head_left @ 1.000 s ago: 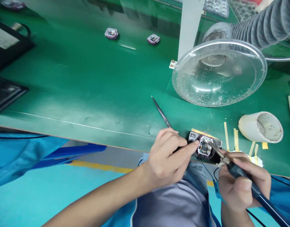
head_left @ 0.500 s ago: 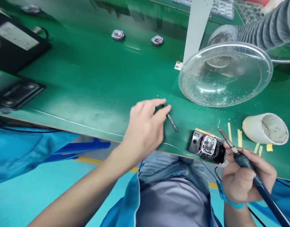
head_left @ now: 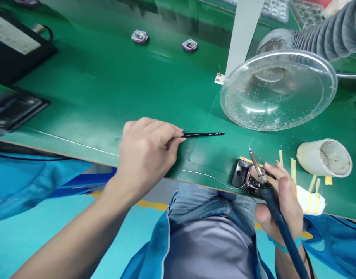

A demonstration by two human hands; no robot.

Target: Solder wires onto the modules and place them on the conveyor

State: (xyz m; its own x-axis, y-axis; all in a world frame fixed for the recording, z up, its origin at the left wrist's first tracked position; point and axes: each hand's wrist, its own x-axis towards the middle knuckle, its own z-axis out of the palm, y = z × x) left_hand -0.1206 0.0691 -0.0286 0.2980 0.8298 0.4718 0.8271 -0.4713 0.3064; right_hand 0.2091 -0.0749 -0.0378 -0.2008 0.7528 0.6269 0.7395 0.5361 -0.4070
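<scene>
The right hand has its fingers curled firmly around a dark blue soldering iron, just beside a black rectangular fixture at the green mat's near edge. The fixture holds a purple-framed circuit board, partly hidden by that hand. To the left, the left hand pinches slim black tweezers between thumb and fingers. Right of the fixture sits a white tilted cup; farther away are a clear round plastic shield and two small purple-rimmed modules.

1 head-worn view looks forward and down — close over the left hand and right hand.
</scene>
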